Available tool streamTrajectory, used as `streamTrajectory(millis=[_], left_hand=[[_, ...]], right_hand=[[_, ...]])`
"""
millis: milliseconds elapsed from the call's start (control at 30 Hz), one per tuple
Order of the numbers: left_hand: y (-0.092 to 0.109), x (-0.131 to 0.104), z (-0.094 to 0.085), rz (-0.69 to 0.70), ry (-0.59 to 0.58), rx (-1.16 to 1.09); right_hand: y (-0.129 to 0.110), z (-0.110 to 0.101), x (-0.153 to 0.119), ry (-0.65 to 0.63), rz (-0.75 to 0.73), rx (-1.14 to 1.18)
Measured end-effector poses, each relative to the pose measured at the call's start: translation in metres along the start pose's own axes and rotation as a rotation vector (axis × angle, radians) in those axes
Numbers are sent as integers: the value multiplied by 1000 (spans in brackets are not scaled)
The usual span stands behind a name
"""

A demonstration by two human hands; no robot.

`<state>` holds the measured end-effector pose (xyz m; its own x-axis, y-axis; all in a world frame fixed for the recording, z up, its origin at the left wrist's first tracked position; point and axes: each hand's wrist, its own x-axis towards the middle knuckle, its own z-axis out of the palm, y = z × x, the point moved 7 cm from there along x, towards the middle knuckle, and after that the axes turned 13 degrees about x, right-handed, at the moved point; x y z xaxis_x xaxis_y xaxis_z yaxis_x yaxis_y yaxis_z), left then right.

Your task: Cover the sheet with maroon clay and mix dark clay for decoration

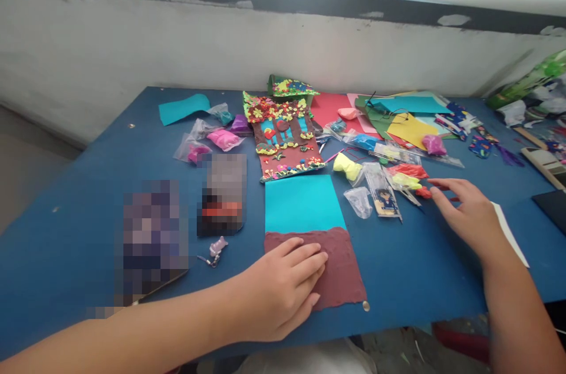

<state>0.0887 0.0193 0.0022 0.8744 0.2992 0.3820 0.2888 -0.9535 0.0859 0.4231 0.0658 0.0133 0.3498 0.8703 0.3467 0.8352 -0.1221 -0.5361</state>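
My left hand (294,282) lies flat, fingers extended, on a layer of brown clay (338,274). The clay covers the near half of a turquoise sheet (303,203), whose far half is bare. My right hand (469,215) is held over the table to the right, fingers apart, with its fingertips close to a small red clay piece (423,192). Whether they touch it I cannot tell. Beside it lie a yellow clay packet (405,181) and a red clay packet (409,170). A decorated clay picture (289,135) with flowers and blue panels stands just beyond the turquoise sheet.
Pink clay packets (224,139) and a yellow clay lump (347,166) lie around the picture. Coloured paper sheets (413,129) are stacked at the back right. Two blurred-out objects (152,238) and a small charm (217,246) are at left. A white wall (198,43) borders the table's back.
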Motion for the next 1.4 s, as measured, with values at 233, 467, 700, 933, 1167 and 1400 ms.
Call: streamTrajectory(millis=[233, 467, 700, 933, 1167, 1400], left_hand=[[3, 2, -4, 12, 34, 24], [4, 0, -2, 23, 39, 61], [5, -2, 1, 34, 0, 56], [6, -4, 3, 37, -24, 44], [5, -4, 0, 44, 19, 43], [3, -2, -4, 31, 39, 11]], right_hand=[[-1, 3, 0, -25, 25, -13], [1, 4, 0, -44, 6, -1], [4, 5, 0, -58, 2, 2], [4, 6, 0, -90, 21, -9], [0, 6, -1, -87, 31, -20], [-4, 1, 1, -7, -24, -35]])
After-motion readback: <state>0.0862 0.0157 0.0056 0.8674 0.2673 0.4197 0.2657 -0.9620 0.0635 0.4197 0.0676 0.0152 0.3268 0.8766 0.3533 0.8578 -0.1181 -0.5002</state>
